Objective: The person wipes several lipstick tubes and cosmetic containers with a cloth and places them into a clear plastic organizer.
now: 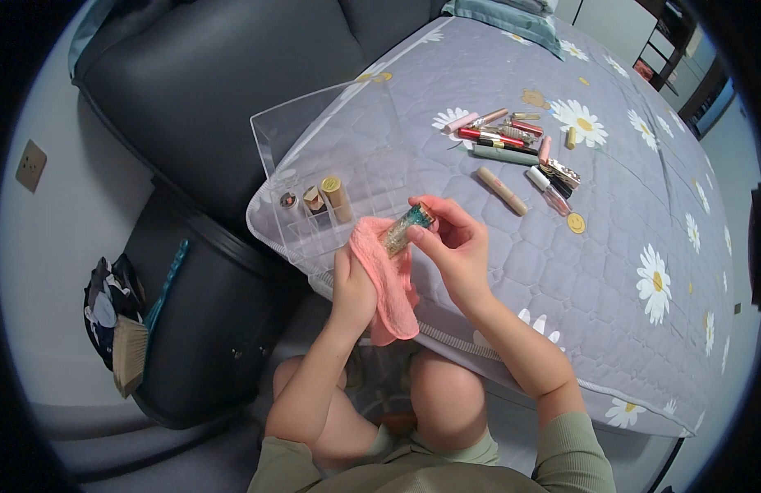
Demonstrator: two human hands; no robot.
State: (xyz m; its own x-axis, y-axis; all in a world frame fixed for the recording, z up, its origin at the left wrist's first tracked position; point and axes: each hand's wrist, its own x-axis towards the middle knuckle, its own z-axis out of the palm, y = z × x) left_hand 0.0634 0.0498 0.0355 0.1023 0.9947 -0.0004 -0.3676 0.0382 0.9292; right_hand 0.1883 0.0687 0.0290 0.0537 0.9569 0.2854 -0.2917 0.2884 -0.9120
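Between my two hands is a small lipstick tube (398, 239), silvery and patterned with a teal end. My right hand (458, 246) pinches its teal end between thumb and fingers. A pink cloth (390, 300) is gripped in my left hand (352, 283), wrapped around the tube's lower part and hanging down. Just beyond my left hand, a clear plastic organizer box (269, 152) with compartments stands on the bed's corner. It holds several cosmetic tubes, among them a gold-capped one (334, 197) and a dark one with a light top (315, 202).
Beyond my right hand, a pile of makeup tubes (499, 148) lies on the grey daisy-patterned bed (594, 271). A beige tube (502, 191) and a clear, white-capped tube (547, 191) lie closer. The black padded headboard (200, 82) rises at left. A bed brush (132, 349) stands at lower left.
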